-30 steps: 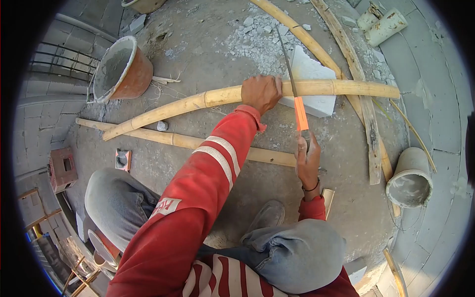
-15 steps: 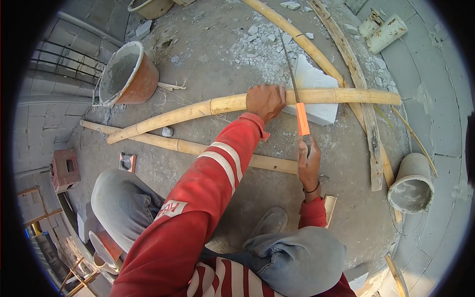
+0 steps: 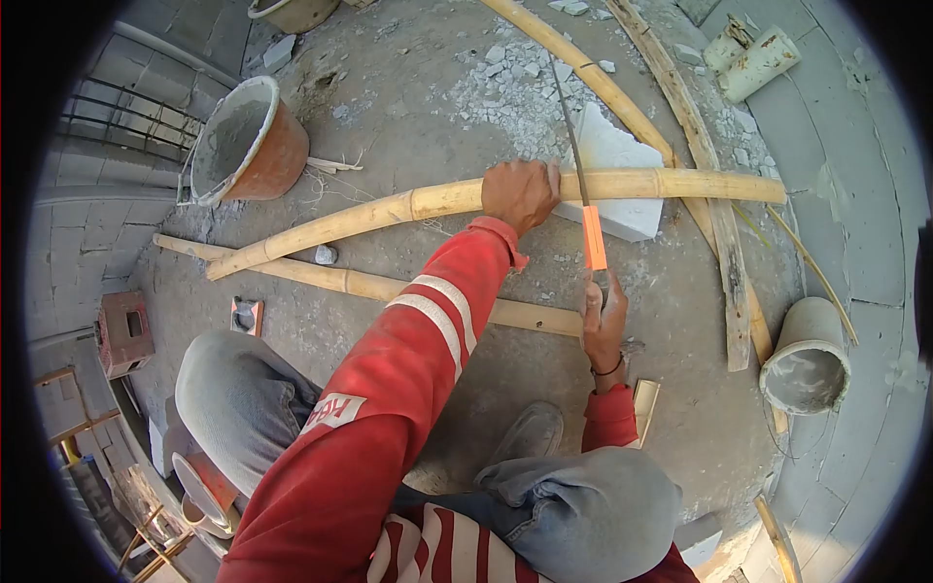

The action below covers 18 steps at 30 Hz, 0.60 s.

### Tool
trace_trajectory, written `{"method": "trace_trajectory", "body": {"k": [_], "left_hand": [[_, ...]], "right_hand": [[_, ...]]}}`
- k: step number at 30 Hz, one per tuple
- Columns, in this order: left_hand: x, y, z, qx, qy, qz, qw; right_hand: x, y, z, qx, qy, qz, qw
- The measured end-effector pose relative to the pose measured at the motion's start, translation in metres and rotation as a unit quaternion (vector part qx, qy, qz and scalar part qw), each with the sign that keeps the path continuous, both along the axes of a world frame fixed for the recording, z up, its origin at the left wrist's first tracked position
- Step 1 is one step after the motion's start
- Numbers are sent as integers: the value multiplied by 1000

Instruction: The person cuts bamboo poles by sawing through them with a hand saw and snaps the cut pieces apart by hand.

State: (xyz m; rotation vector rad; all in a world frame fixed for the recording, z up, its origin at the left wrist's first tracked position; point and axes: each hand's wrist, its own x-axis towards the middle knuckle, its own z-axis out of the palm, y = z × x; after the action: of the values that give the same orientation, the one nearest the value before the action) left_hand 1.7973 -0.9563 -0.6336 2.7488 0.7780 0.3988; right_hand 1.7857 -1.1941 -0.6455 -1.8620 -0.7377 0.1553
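A long bamboo pole (image 3: 369, 216) lies across the view, resting near its right part on a broken white block (image 3: 614, 146). My left hand (image 3: 522, 194) is wrapped over the pole from above, just left of a saw. The saw (image 3: 595, 238) has an orange part near its handle, and its thin dark blade crosses the pole and points away from me. My right hand (image 3: 604, 316) is closed round the saw's handle below the pole. Under the pole, a second bamboo piece (image 3: 374, 285) lies on the floor.
An orange bucket (image 3: 277, 155) stands at the upper left, a grey bucket (image 3: 807, 374) lies at the right. A wooden plank (image 3: 700, 146) and another bamboo pole (image 3: 622, 102) cross beneath the pole's right end. White rubble (image 3: 510, 87) is scattered beyond the block.
The view first shifted and then nearly settled. The saw has moved slightly toward me relative to the pole, with my right hand on it. My left hand keeps its grip.
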Motion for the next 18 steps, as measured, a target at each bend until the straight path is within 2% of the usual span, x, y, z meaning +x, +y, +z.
{"method": "trace_trajectory", "body": {"k": [1,3,5,8,10,12,13,15,18], "left_hand": [[1,0,-1,2,-3,8,1000],[5,-4,-3,-3,-10,19,1000],[3,-3,-5,6,-16,23,1000],[2,-5,-3,-5,-28,23,999],[5,-4,2,-11,-3,20,1000],[4,-4,1,-19,25,23,999],[4,-3,-1,-9,29,14,999],[3,1,-2,0,34,11,999],[4,0,2,4,13,9,1000]], "right_hand": [[-14,-20,16,-25,85,6,996],[-52,-91,-5,-43,132,28,990],[-93,-145,-8,-35,130,20,991],[-82,-145,-30,-57,116,39,991],[-38,-70,-16,-51,88,32,994],[-4,-14,-50,-33,16,-17,999],[-6,-10,-33,-31,16,-19,999],[-9,-8,1,-13,108,23,994],[-58,-86,-12,-35,57,10,998]]}}
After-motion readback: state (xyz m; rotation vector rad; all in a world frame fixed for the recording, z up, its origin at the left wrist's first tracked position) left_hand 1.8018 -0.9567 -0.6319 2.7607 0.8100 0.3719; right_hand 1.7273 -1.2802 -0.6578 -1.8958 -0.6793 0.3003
